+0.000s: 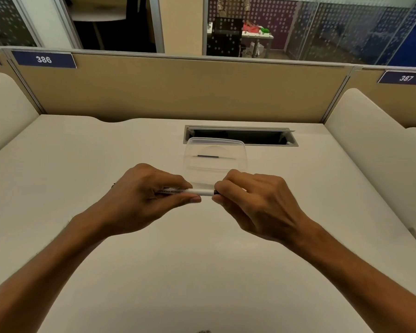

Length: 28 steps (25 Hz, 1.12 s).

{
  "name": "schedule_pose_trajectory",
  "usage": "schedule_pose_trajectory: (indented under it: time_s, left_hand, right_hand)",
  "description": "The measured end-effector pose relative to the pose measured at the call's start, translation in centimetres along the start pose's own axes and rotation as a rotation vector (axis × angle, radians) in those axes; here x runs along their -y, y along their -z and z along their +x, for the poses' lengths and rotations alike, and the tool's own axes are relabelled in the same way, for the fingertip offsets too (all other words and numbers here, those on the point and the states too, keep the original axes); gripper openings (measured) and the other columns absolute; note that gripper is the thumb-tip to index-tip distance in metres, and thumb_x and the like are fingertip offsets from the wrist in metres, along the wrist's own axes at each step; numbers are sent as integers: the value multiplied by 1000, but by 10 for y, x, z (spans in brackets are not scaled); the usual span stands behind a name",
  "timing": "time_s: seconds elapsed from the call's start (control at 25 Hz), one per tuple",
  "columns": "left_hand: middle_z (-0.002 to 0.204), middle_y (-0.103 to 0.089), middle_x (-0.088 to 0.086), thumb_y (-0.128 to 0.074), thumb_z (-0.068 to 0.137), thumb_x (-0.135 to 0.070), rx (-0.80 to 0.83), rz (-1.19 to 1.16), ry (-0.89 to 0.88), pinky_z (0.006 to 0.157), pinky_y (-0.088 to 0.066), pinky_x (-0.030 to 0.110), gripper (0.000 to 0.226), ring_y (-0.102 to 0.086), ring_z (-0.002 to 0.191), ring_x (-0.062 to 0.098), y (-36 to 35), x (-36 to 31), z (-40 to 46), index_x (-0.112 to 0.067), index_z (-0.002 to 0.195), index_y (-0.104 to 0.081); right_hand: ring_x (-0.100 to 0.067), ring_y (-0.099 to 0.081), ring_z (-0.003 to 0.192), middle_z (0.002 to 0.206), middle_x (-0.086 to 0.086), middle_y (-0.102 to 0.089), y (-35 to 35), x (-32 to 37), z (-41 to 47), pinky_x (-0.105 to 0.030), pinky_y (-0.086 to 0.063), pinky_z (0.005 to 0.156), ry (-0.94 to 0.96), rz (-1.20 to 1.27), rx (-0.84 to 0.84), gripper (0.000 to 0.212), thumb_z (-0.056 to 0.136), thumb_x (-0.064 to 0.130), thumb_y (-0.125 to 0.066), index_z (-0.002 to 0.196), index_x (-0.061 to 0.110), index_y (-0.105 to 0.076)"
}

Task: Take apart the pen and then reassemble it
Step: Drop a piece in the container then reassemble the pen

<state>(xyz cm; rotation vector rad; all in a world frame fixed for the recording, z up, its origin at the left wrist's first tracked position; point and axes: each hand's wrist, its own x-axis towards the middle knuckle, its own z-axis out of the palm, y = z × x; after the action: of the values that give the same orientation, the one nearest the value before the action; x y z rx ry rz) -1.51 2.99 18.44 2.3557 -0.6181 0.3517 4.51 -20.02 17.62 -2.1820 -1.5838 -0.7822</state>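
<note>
**Both hands on the pen, one part in the tub**

At the centre of the frame the pen (197,192) lay level between two hands, held above the pale desk (82,164). The left hand (142,195) had its fingers and thumb curled round the printed white barrel; the right hand (247,200) pinched the dark end of the pen with its fingertips, the other fingers loosely bent.

Just above the hands in the frame stood a clear plastic container (240,162), open-topped and resting on the desk. Inside it lay a thin dark rod (208,156) — set crosswise, alone on the bottom as far as could be seen.

Behind the container, a cable slot (240,137) was cut into the desk. A tan partition (178,90) crossed the frame above, with number plates 386 (43,59) at upper left and 387 (405,78) at upper right.
</note>
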Motion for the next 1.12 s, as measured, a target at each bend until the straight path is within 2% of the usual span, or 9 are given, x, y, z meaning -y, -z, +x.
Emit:
schedule_pose_trajectory:
  time_s: [0.12,0.24,0.4,0.48,0.56,0.72,0.8,0.92,1.12]
  left_hand:
    - [58,-64,-3,-58,87,-48,-18,60,-25,39,-40,37,32,-50,45,16,0,-3,0,-22,94,-76]
    - [60,-61,-9,-55,88,-46,-66,196,-88,39,-42,33,35,-48,45,14,-1,-7,1,-18,92,-76]
    - [62,-66,-3,-55,91,-40,-92,431,-186,36,-42,29,33,-50,41,19,1,-8,0,-13,90,-75]
    - [64,-69,0,-55,91,-38,-74,532,-222,34,-43,30,32,-53,40,23,0,-8,-1,-12,90,-74]
    - [65,-71,1,-54,91,-39,-66,538,-218,34,-44,30,33,-55,40,23,-2,-8,-1,-12,90,-74]
    - [69,-73,-2,-51,88,-45,-89,400,-124,40,-48,34,38,-60,48,18,-2,-8,2,-15,89,-76]
    - [66,-71,-4,-49,88,-49,-75,365,-83,41,-47,35,40,-58,49,17,-3,-6,1,-19,89,-75]
    - [66,-71,-5,-47,87,-53,-48,302,-26,43,-48,37,43,-57,49,17,-2,-5,0,-21,92,-75]
    - [56,-62,-5,-53,87,-53,-13,152,17,40,-41,37,37,-48,45,12,-1,-4,0,-24,92,-75]
  right_hand:
    - [-18,-43,46,69,-5,-58,1,1,1,-25,-37,40,-51,86,4,30,98,24,-45,83,6,-64]
    - [-11,-36,50,65,6,-47,0,7,1,-22,-31,46,-207,325,-5,24,97,23,-43,79,13,-55]
    - [-14,-38,49,56,6,-41,-6,14,1,-35,-36,46,-565,778,69,31,100,24,-40,70,17,-45]
    - [-9,-36,47,53,9,-38,-5,15,4,-28,-37,44,-782,1133,153,38,102,21,-39,65,14,-45]
    - [-8,-38,46,51,10,-40,-4,12,4,-21,-37,46,-885,1262,229,43,104,24,-37,62,16,-46]
    - [-12,-55,52,59,1,-56,-8,14,0,-19,-42,51,-743,993,108,41,102,36,-31,73,16,-53]
    - [-14,-59,57,65,2,-60,-10,13,-3,-29,-48,53,-625,710,4,36,101,36,-30,82,17,-54]
    - [-12,-59,60,75,8,-63,-8,7,-3,-31,-49,50,-447,411,-48,27,98,38,-36,92,21,-56]
    - [-17,-48,51,80,-4,-64,-8,-1,-5,-28,-40,42,-92,36,-14,31,100,27,-41,89,9,-64]
